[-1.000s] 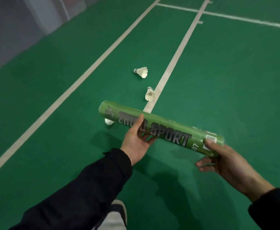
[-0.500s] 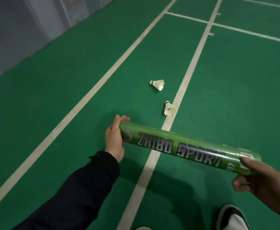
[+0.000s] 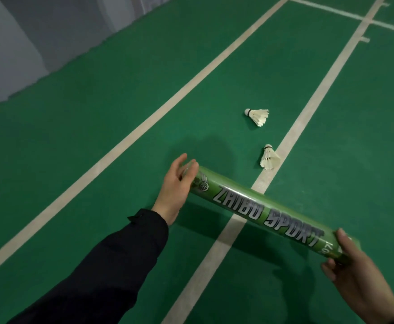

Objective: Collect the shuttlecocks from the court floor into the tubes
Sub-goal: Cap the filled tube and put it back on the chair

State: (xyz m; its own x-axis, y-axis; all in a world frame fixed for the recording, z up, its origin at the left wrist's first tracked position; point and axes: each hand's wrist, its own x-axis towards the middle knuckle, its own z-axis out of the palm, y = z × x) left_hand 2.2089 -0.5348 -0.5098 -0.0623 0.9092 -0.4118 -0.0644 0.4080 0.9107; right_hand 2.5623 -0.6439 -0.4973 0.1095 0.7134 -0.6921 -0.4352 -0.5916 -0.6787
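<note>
Between your hands, the long green cardboard shuttlecock tube [image 3: 264, 211]: right hand [image 3: 364, 274] grips one end, left hand [image 3: 176, 188] cups the other. Beyond your left hand, two white feather shuttlecocks [image 3: 257, 116] [image 3: 269, 157] lie on the green court floor [image 3: 97, 127].

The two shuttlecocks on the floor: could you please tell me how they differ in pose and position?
The far shuttlecock lies on its side, cork pointing left, clear of the white line. The near shuttlecock has its cork pointing away and its feathers touch that line's edge. Both are white, feathered and not yet collected.
</note>
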